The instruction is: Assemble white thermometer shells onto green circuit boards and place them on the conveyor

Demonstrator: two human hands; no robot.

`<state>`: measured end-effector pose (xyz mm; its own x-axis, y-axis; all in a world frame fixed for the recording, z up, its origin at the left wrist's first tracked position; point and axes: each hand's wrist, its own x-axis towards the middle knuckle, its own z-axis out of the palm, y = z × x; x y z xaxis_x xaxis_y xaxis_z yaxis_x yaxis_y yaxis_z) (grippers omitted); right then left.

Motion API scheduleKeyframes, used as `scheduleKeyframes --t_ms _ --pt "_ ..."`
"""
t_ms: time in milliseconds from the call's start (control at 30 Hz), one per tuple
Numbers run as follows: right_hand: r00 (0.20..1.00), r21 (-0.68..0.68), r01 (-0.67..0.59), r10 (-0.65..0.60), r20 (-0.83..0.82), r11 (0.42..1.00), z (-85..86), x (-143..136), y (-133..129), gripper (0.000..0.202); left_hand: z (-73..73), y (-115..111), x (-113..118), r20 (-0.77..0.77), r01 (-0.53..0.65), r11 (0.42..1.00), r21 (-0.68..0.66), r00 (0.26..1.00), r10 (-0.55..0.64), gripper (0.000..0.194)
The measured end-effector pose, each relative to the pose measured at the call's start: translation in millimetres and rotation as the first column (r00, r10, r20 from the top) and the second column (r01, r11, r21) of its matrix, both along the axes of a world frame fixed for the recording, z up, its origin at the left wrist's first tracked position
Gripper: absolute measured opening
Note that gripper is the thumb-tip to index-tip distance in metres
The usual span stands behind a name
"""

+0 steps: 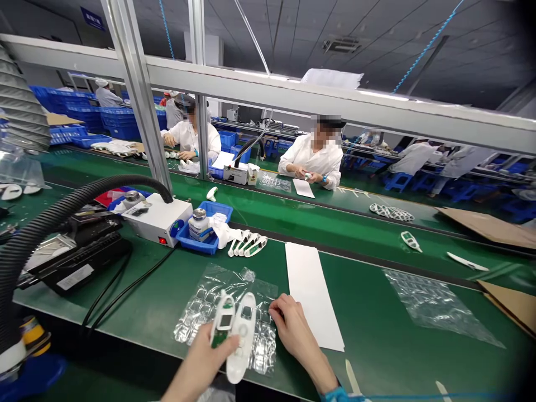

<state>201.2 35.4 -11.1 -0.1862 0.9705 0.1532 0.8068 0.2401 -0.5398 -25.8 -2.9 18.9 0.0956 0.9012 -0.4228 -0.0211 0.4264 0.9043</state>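
Observation:
My left hand point(209, 352) grips two long white plastic housing halves side by side. One half point(225, 320) carries a green circuit board and a small dark screen; the other half point(242, 338) is a smooth cover with a window opening and buttons, under my thumb. Beneath them lies a clear plastic sheet point(201, 301) with rows of square pieces. At that sheet's right edge my right hand point(291, 324) is closed, its fingertips pinched together; whether something thin or clear is between them is hidden. A white paper sheet point(312, 290) lies just beyond it.
A blue tray point(224, 212) with a metal-capped bottle point(199, 223) stands by a white box point(157, 218) with a black hose. Several white housings point(249, 244) lie beside it. Another plastic sheet point(439, 307) is at right. Co-workers point(314, 153) sit across the green conveyor point(335, 223).

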Motion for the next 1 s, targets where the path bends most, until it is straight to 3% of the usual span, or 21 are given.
scheduleKeyframes --t_ms 100,200,300,433,533,667,1000 --pt "0.998 -0.004 0.034 -0.034 -0.048 0.999 -1.5 -5 -3 0.018 -12.5 2 25 -0.096 0.052 0.997 0.064 0.994 -0.046 0.037" --pt "0.992 0.040 0.054 -0.049 -0.119 0.998 -5.9 -9 -9 0.018 -20.6 2 25 -0.120 0.012 0.999 0.053 0.993 -0.006 0.039" --pt "0.980 0.107 0.074 -0.053 -0.190 0.991 -5.7 -6 -16 0.022 -19.2 -1 22 -0.101 -0.024 0.999 0.028 0.995 0.027 0.038" --pt "0.929 0.078 0.139 -0.103 -0.355 0.987 13.3 1 -23 0.024 -11.7 -4 26 -0.094 -0.111 0.994 0.009 0.989 0.112 0.037" --pt "0.898 0.016 0.100 -0.084 -0.431 0.995 32.9 -5 -28 0.026 -9.1 -7 32 -0.069 -0.172 0.985 -0.020 0.983 0.170 0.036" --pt "0.922 -0.016 0.041 -0.044 -0.386 0.999 42.8 -26 -31 0.027 -9.3 -13 37 0.002 -0.183 0.983 -0.006 0.983 0.183 0.032" --pt "0.959 0.045 -0.033 0.044 -0.280 0.998 30.6 -37 -25 0.025 -8.9 -15 37 -0.008 -0.200 0.977 0.071 0.979 0.201 0.025"
